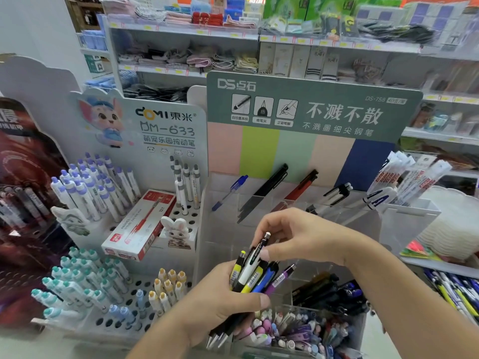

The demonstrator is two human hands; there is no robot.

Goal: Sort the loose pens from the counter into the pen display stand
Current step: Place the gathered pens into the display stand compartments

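Note:
My left hand [220,301] grips a bunch of loose pens [255,278] with yellow, blue, purple and black barrels, tips pointing down. My right hand [290,237] reaches over the bunch and pinches the top of one black-and-white pen [260,251] that sticks up out of it. Behind the hands stands the clear acrylic pen display stand [298,211] with a green header board. Its upper compartments hold a blue pen [230,191], a black pen [264,193], a red-and-black pen [300,189] and white-and-black pens [334,196].
A white DOMI stand [124,255] at the left holds several purple, teal and yellow pens and a red pen box [140,226]. Lower acrylic compartments hold dark pens [329,294] and pastel pens [293,330]. A tray of pens [456,291] lies at the right. Stocked shelves fill the background.

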